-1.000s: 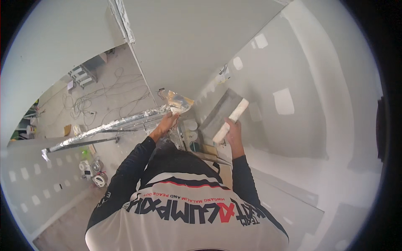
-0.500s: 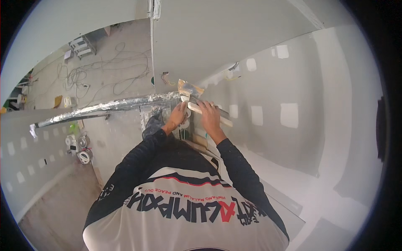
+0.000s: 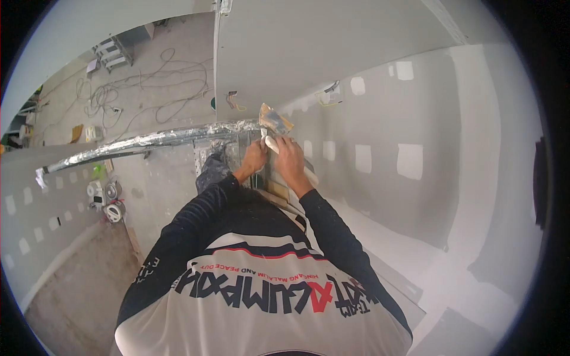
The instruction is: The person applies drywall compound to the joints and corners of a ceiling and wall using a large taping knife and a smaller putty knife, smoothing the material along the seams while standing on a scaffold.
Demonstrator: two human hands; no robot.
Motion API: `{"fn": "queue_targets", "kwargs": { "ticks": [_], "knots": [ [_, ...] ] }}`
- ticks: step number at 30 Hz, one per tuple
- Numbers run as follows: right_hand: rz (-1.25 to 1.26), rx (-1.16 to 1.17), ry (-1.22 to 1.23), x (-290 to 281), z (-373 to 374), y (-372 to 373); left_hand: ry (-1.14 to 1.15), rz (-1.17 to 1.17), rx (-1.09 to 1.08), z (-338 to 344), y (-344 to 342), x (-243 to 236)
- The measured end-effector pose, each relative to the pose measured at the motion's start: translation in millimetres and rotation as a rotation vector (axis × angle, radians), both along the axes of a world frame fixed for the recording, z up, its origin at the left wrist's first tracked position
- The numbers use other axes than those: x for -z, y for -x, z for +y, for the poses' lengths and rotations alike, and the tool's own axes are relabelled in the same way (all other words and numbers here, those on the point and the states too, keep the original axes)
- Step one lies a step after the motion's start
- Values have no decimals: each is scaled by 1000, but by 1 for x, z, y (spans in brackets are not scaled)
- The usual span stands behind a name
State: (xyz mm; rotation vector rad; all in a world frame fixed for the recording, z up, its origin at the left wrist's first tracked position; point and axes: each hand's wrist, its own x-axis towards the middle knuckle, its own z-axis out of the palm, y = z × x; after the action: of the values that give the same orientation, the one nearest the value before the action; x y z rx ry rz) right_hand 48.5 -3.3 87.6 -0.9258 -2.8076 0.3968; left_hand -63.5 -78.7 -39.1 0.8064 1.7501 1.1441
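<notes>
My right hand [image 3: 289, 159] is closed round a long, narrow tool [image 3: 311, 173] smeared with white compound, which slants from upper left to lower right. I cannot make out its exact kind. Close beside it, my left hand [image 3: 254, 158] has its fingers curled in a grip; a small whitish piece [image 3: 264, 134] shows above its thumb, and the rest is hidden. Just beyond both hands sits a crumpled orange-brown bag [image 3: 275, 120] with a greyish patch on it.
A metal rail [image 3: 142, 139], splattered white, runs left from the hands. Cables [image 3: 107, 98] and a stepladder [image 3: 113, 54] lie beyond it on the floor. Patched grey wall panels [image 3: 380, 142] stand at right. Reels of tape [image 3: 114, 210] are at lower left, and bare wires [image 3: 232, 98] poke from the panel ahead.
The tool in my right hand has turned to a steeper slant, and my right hand has rolled over it. My left hand stays close by. The view has shifted slightly.
</notes>
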Motion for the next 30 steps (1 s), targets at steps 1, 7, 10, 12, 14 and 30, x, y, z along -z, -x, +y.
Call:
{"fn": "queue_targets", "kwargs": {
  "ticks": [1,7,10,12,14,30],
  "knots": [
    [6,1,-5,0,2,1,-12,179,48,-1,2,-5],
    [-57,-10,-82,4,-20,-4,71,47,78,-6,5,-9],
    [-63,18,-45,5,-8,0,-6,140,-11,-2,2,-6],
    [-79,57,2,4,-2,7,22,94,-16,3,9,-9],
    [-44,26,-116,16,-2,7,71,-26,46,6,17,-38],
    [-27,-10,83,-1,20,-5,-14,357,175,5,23,9]
  ]
}}
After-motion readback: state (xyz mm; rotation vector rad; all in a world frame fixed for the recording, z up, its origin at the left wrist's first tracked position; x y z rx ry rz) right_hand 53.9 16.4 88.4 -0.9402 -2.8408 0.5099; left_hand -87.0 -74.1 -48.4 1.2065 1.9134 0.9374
